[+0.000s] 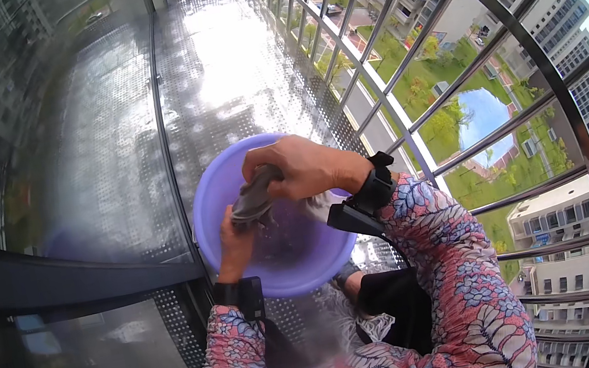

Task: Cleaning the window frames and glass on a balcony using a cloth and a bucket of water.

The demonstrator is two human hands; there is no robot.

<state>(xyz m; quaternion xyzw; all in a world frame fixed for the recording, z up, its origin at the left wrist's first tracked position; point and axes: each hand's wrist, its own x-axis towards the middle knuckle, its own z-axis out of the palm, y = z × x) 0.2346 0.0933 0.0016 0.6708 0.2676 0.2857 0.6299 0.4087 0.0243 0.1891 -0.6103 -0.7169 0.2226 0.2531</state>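
A wet grey cloth (253, 199) is bunched between my two hands above a purple plastic basin (299, 280). My right hand (300, 168) grips its upper end, knuckles up, over the far side of the basin. Lower and to the left, my left hand (234, 247) holds the other end, partly hidden by the cloth. Dark, murky water (286, 238) shows inside the basin below the cloth. The basin stands on a perforated metal floor (202, 123) that gleams with wetness.
Metal railing bars (362, 64) run along the right, with lawns and buildings beyond. Dark-framed glass panels (104, 128) on the left reflect the floor. Black devices with a cable are strapped to my wrists. My foot (350, 280) is close to the basin's near right rim.
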